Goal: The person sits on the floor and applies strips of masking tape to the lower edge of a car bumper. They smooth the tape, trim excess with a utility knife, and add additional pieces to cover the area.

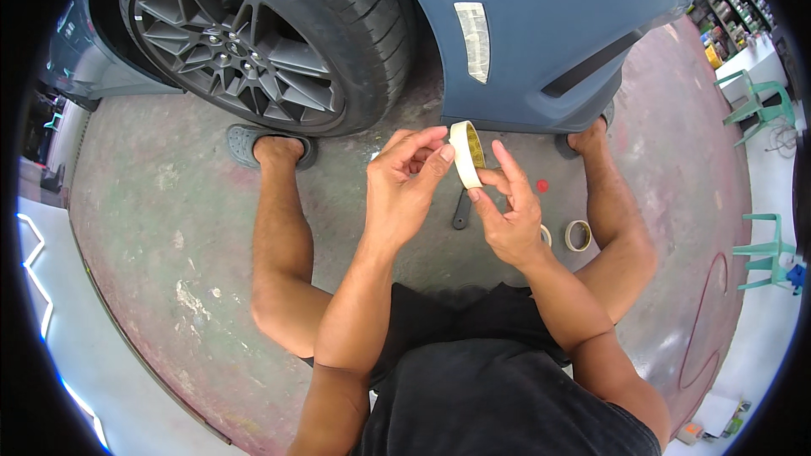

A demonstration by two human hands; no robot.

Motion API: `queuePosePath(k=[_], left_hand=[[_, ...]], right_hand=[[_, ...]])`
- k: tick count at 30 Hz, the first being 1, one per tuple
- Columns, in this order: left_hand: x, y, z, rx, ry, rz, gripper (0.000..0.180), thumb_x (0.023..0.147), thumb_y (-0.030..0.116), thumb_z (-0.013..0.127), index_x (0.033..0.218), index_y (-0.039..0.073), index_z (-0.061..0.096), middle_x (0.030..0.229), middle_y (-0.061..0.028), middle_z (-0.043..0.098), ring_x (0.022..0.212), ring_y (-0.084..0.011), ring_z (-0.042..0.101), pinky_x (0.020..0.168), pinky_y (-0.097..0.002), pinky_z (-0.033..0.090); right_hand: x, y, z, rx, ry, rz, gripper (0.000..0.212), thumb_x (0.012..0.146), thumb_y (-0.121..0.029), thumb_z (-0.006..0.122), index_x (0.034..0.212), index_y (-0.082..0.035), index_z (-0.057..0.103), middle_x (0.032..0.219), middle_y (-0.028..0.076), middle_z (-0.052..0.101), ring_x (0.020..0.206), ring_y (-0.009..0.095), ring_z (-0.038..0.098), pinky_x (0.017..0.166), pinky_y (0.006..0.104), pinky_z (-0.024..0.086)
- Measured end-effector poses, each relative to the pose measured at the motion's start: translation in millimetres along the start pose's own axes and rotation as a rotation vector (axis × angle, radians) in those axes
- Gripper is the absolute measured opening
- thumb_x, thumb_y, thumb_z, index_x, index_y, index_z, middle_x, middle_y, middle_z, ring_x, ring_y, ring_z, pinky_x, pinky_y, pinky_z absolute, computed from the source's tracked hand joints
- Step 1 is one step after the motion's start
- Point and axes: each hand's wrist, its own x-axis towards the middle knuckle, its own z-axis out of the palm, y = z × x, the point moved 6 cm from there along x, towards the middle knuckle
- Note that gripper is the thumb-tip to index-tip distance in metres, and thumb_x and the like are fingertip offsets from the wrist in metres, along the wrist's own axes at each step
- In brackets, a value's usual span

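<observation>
A cream roll of masking tape is held up between my hands, in front of the blue car bumper. My right hand grips it from the right, thumb low on its edge and a finger reaching into the yellowish core. From the left, my left hand pinches at the roll's outer face with thumb and fingertips. Whether a loose tape end lies in that pinch is too small to tell. Strips of masking tape cover a narrow upright patch on the bumper.
On the floor between my legs lie another tape roll, a second one partly hidden by my right wrist, a red disc and a dark flat-handled tool. A car wheel stands ahead left. Green chairs are at far right.
</observation>
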Motion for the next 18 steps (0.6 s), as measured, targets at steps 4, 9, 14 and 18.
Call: queuePosePath(k=[4,9,14,18], left_hand=[[3,6,-2,0.136,-0.072,0.029,0.023,0.096,0.012,0.076,0.115,0.000,0.076,0.097,-0.0065,0.070,0.084,-0.0117,0.064,0.075,-0.0277,0.052],[4,17,-2,0.271,-0.095,0.081,0.016,0.097,0.010,0.075,0.108,-0.002,0.076,0.092,-0.0072,0.070,0.078,-0.0122,0.062,0.070,-0.0293,0.051],[0,34,8,0.428,-0.097,0.266,0.017,0.100,0.013,0.071,0.099,-0.004,0.070,0.090,-0.0073,0.066,0.078,-0.0127,0.060,0.070,-0.0287,0.048],[-6,41,20,0.475,-0.057,0.352,0.014,0.102,0.011,0.067,0.099,-0.003,0.066,0.091,-0.0103,0.065,0.077,-0.0181,0.062,0.069,-0.0321,0.049]], right_hand=[[2,-7,-3,-0.129,-0.026,-0.109,0.068,0.091,0.002,0.073,0.154,-0.004,0.048,0.116,0.011,0.077,0.103,0.026,0.069,0.101,0.0383,0.046],[6,-21,-8,-0.220,-0.091,-0.256,0.065,0.089,0.004,0.074,0.150,-0.004,0.053,0.113,0.011,0.077,0.100,0.027,0.069,0.098,0.0385,0.046],[3,-24,-10,-0.067,-0.074,-0.228,0.062,0.089,0.005,0.072,0.149,-0.003,0.054,0.111,0.014,0.075,0.098,0.028,0.070,0.084,0.0387,0.052],[2,-17,-5,-0.041,-0.132,-0.185,0.067,0.095,0.000,0.066,0.157,-0.001,0.041,0.097,0.013,0.074,0.088,0.028,0.070,0.078,0.0365,0.054]])
